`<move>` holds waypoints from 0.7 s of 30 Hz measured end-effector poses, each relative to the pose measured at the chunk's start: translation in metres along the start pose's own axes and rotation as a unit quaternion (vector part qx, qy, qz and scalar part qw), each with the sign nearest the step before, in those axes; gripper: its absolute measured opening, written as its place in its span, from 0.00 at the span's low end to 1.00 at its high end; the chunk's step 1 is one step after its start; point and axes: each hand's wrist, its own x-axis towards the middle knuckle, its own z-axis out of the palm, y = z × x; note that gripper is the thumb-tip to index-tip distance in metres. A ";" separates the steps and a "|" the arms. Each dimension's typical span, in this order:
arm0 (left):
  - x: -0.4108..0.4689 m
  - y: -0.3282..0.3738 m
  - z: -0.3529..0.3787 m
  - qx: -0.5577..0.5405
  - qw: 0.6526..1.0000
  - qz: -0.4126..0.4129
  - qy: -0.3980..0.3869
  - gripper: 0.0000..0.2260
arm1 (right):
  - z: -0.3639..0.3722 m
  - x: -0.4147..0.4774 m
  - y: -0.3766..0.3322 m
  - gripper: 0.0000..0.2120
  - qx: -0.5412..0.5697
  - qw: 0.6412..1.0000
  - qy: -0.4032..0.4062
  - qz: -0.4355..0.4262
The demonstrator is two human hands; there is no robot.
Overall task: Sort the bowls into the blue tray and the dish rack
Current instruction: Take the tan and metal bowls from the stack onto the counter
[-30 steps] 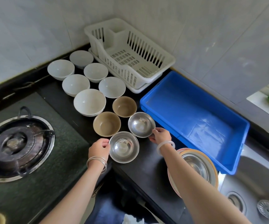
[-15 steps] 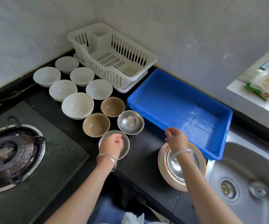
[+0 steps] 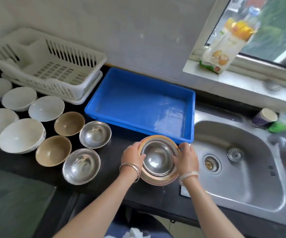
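A large steel bowl [image 3: 157,158] sits inside a wider orange-rimmed bowl [image 3: 157,179] on the black counter, just in front of the blue tray [image 3: 139,130]. My left hand [image 3: 132,156] grips the stack's left rim and my right hand [image 3: 186,158] grips its right rim. The blue tray holds nothing. The white dish rack [image 3: 87,60] stands behind and left of it, also holding nothing. Two small steel bowls [image 3: 95,133] [image 3: 81,166], two tan bowls [image 3: 69,123] [image 3: 52,150] and several white bowls [image 3: 21,135] sit in rows at the left.
A steel sink [image 3: 238,169] lies right of the stacked bowls, with a drain and a strainer. A cup [image 3: 266,116] and green items sit at its far corner. A carton [image 3: 223,48] stands on the windowsill. A stove edge shows at bottom left.
My left hand left the near small steel bowl and moved right to the big stacked bowls. My right hand came down onto their right rim. The view swung right toward the sink.
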 end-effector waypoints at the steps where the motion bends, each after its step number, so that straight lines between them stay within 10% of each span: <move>1: 0.002 0.000 0.002 0.008 1.000 -0.001 -0.001 0.18 | 0.001 -0.002 0.002 0.20 0.001 1.000 -0.014 0.008; 21: 0.017 0.000 0.036 0.083 0.997 -0.002 -0.008 0.14 | -0.010 -0.004 0.007 0.11 -0.085 0.996 -0.039 0.016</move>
